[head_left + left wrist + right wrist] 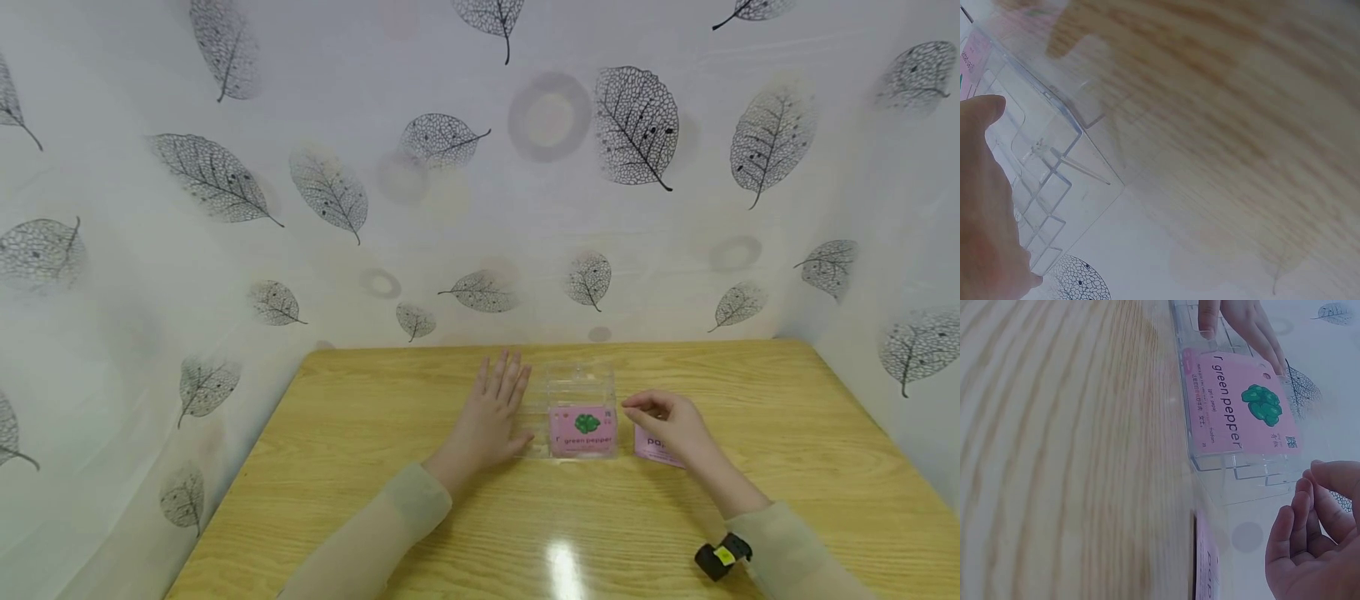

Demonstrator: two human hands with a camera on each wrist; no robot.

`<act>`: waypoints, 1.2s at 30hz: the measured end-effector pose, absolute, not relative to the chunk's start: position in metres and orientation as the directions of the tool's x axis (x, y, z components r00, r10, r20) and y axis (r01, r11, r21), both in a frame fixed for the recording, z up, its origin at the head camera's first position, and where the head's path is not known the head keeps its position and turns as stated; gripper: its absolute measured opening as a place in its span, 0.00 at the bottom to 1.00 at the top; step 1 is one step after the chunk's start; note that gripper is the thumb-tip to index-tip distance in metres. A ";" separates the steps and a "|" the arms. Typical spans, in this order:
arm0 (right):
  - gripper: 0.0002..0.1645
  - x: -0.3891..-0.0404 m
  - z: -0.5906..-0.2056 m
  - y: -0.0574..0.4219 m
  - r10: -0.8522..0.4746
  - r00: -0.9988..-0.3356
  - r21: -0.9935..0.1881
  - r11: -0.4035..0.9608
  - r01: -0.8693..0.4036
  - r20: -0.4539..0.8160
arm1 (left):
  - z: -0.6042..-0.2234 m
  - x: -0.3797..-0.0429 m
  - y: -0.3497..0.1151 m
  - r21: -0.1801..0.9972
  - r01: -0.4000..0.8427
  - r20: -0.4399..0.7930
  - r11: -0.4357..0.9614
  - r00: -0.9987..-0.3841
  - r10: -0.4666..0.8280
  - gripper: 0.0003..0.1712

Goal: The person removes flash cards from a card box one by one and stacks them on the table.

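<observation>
Head: the left hand (489, 423), fingers straight, rests at the clear box (581, 383); the green pepper card (585, 433) sits in it, right of that hand. The "pap" card (651, 451) lies partly beneath the right hand (672, 423). Left wrist: light thumb pressure should steady the box. Right wrist: thumb and fingertips nearly meet, seemingly empty; a wider pinch would suit card edges.

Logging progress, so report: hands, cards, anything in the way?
Left hand on clear box. Right hand curled, apparently empty. Green pepper card in box. Another pink card on table beside box, no obstruction evident.
</observation>
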State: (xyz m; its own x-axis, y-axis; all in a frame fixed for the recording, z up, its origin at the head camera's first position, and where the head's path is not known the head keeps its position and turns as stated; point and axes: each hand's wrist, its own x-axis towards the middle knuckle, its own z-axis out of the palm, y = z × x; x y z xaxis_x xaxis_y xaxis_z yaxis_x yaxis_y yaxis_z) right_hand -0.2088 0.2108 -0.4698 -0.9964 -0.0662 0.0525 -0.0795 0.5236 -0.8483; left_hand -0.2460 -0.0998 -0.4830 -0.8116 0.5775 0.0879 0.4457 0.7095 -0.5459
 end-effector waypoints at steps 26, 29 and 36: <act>0.11 -0.210 -0.474 0.200 -0.074 -0.996 -0.850 0.520 -0.083 0.052 | -0.483 -0.245 -0.099 -0.531 0.448 0.079 0.719 -0.818 0.569 0.62; 0.11 -0.212 -0.476 0.200 -0.077 -0.995 -0.849 0.520 -0.088 0.055 | -0.483 -0.245 -0.099 -0.531 0.449 0.082 0.719 -0.817 0.571 0.62; 0.12 -0.212 -0.478 0.197 -0.072 -0.997 -0.857 0.513 -0.056 0.022 | -0.483 -0.245 -0.099 -0.530 0.449 0.085 0.719 -0.816 0.572 0.62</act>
